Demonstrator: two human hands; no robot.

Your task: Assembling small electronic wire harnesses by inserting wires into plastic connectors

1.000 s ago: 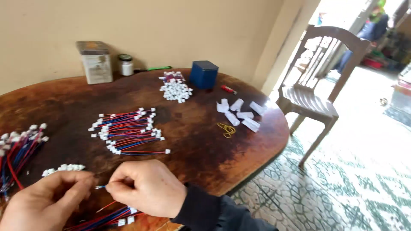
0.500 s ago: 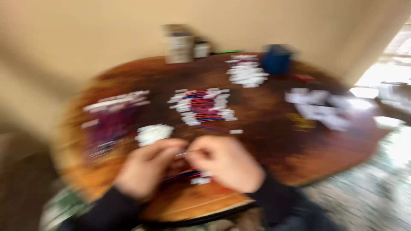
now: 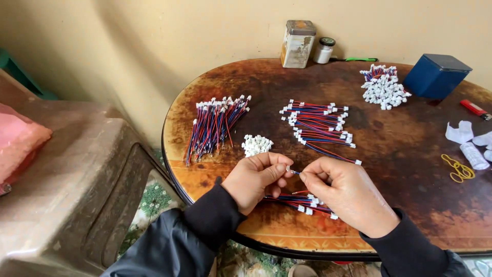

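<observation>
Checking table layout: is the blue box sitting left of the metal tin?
No, the blue box stands far to the right of the metal tin, near the table's back edge.

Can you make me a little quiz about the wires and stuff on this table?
1. True or false: the blue box stands at the table's far right.
2. What lies nearest the left hand: A) the small heap of white connectors, B) the yellow rubber bands, C) the metal tin?
3. What do the left hand and the right hand pinch between them?

Key: 1 true. 2 A. 3 a thin wire with a small white connector.
</observation>
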